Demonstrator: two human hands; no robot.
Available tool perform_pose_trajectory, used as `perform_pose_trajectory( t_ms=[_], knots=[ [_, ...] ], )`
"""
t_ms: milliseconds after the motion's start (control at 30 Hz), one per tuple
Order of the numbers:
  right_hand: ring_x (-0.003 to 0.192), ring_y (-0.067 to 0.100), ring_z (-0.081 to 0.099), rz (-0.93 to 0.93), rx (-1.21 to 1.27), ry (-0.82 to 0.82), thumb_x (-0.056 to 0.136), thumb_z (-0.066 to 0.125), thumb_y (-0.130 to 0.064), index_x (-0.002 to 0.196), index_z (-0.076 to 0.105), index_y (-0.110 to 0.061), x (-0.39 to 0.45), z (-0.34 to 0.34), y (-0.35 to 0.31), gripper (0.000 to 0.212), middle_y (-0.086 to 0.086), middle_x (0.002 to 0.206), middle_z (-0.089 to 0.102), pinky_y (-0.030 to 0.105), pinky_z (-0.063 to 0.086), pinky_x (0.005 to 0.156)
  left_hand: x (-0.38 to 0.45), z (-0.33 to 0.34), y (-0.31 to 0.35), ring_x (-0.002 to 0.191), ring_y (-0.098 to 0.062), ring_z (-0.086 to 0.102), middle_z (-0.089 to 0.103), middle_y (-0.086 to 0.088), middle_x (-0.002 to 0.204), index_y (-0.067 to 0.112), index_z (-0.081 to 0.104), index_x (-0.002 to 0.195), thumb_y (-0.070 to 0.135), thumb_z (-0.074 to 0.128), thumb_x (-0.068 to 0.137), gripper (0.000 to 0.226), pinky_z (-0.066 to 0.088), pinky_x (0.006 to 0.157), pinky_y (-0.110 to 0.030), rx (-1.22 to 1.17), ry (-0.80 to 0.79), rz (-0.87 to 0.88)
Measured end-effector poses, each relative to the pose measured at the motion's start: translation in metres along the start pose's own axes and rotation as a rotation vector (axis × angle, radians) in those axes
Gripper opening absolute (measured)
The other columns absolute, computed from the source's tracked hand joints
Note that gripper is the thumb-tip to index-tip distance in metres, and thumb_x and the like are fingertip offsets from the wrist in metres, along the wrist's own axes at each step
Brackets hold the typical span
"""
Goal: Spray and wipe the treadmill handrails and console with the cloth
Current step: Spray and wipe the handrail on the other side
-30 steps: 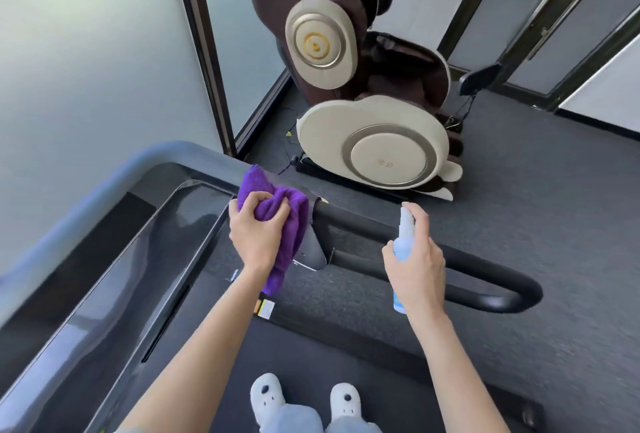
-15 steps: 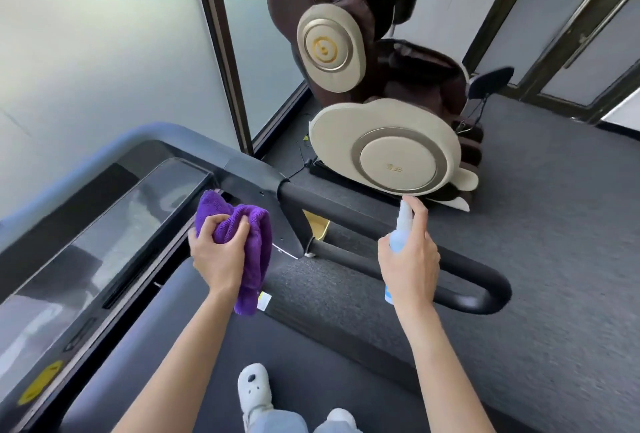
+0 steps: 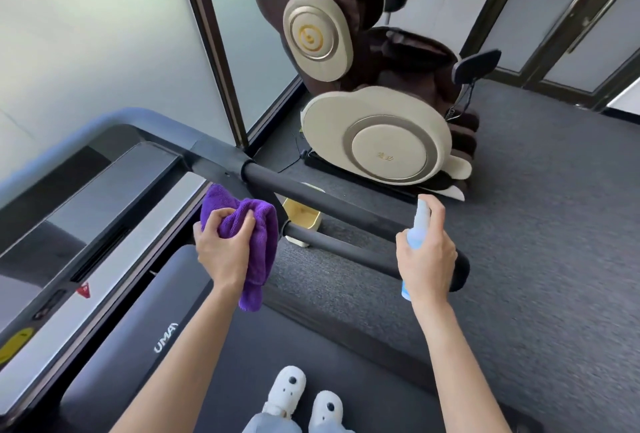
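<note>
The left hand (image 3: 221, 252) grips the purple cloth (image 3: 256, 225), the right hand (image 3: 427, 259) grips the spray bottle (image 3: 417, 228) just beside the black handrail (image 3: 332, 211), and the wiping looks barely begun.

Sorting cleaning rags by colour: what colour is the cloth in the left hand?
Purple cloth, seen best in the head view.

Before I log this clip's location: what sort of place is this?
Probably a home or office fitness room: a treadmill with a console and padded handrail, a massage chair beside it, and grey carpet.
</note>
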State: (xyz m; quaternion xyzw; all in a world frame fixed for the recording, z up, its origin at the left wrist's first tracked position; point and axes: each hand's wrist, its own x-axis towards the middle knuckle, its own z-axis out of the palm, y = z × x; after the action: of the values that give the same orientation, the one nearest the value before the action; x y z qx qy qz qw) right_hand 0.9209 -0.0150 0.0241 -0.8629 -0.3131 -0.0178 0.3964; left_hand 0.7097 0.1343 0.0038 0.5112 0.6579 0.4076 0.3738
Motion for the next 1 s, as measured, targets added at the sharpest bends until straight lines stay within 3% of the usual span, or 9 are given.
perform_pose_trajectory(
  t_ms=[167,267,367,500,700,867,1000],
  knots=[
    [0.077,0.041,0.060,0.077,-0.065,-0.007,0.081,0.060,-0.004,0.132,0.034,-0.033,-0.007,-0.009,0.010,0.065,0.011,0.092,0.067,0.036,0.037,0.060,0.001,0.006,0.002,0.085,0.001,0.051,0.055,0.002,0.110,0.033,0.065,0.090,0.044,0.074,0.078,0.019,0.035,0.089,-0.021,0.006,-0.058,0.020],
    [0.078,0.040,0.060,0.122,-0.069,0.017,0.081,0.059,-0.003,0.133,0.034,-0.034,-0.019,-0.017,0.019,0.066,0.009,0.091,0.067,0.036,0.038,0.062,0.001,0.013,0.006,0.084,0.020,0.049,0.053,0.003,0.109,0.032,0.066,0.090,0.043,0.075,0.078,0.018,0.034,0.087,-0.020,0.004,-0.086,0.044],
    [0.080,0.039,0.060,0.152,-0.087,0.020,0.082,0.060,-0.002,0.133,0.035,-0.035,-0.028,-0.023,0.028,0.066,0.010,0.095,0.067,0.035,0.037,0.063,0.000,0.020,0.010,0.081,0.020,0.049,0.051,0.007,0.107,0.035,0.064,0.088,0.045,0.075,0.077,0.018,0.032,0.086,-0.019,0.003,-0.118,0.039],
    [0.075,0.037,0.055,0.226,-0.029,0.038,0.082,0.058,-0.001,0.128,0.038,-0.034,-0.028,-0.023,0.032,0.060,0.009,0.083,0.061,0.035,0.037,0.064,0.000,0.030,0.016,0.081,0.028,0.046,0.048,0.010,0.104,0.037,0.063,0.085,0.045,0.075,0.077,0.017,0.032,0.085,-0.020,-0.014,-0.140,0.066],
    [0.066,0.036,0.048,0.288,-0.011,0.111,0.080,0.056,0.003,0.126,0.039,-0.028,-0.029,-0.025,0.036,0.058,0.008,0.073,0.054,0.036,0.036,0.063,-0.002,0.038,0.018,0.081,0.023,0.049,0.049,0.011,0.102,0.038,0.062,0.083,0.046,0.075,0.076,0.017,0.035,0.087,-0.021,-0.019,-0.184,0.083],
    [0.074,0.036,0.050,0.339,-0.052,0.045,0.081,0.054,0.001,0.132,0.036,-0.032,-0.035,-0.031,0.041,0.063,0.007,0.083,0.056,0.040,0.042,0.065,-0.003,0.038,0.018,0.082,0.020,0.051,0.049,0.011,0.102,0.039,0.062,0.083,0.046,0.075,0.076,0.017,0.036,0.088,-0.022,-0.008,-0.205,0.093],
    [0.075,0.033,0.048,0.377,-0.067,0.069,0.083,0.056,-0.001,0.134,0.035,-0.034,-0.037,-0.033,0.046,0.064,0.006,0.087,0.055,0.040,0.040,0.065,0.002,0.035,0.016,0.082,0.005,0.054,0.049,0.010,0.104,0.037,0.063,0.085,0.045,0.076,0.076,0.017,0.036,0.088,-0.021,-0.009,-0.199,0.082]
  ],
)
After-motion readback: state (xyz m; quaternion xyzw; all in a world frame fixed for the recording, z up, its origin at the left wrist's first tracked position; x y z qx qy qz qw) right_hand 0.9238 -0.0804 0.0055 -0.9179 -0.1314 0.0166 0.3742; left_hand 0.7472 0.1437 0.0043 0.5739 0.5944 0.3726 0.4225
